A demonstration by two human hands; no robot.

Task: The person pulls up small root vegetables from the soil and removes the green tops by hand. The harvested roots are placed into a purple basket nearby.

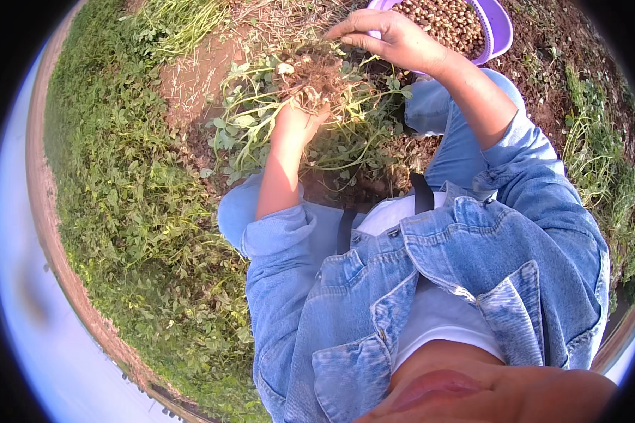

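Observation:
My left hand grips an uprooted peanut plant just below its root clump. The brown, soil-covered roots point away from me, with a pale peanut pod on their left side. Green leafy stems spread out around my left wrist. My right hand hovers just beyond the roots, at the near left rim of a purple plastic tub. Its fingers and thumb reach left and lie close together; whether anything is pinched between them cannot be seen. Many peanuts lie in the tub.
Peanut plants grow densely to my left. Pulled green stems lie ahead, beside bare reddish soil. My bent knees, in a blue jeans leg, flank the work. Grassy plants stand on the right.

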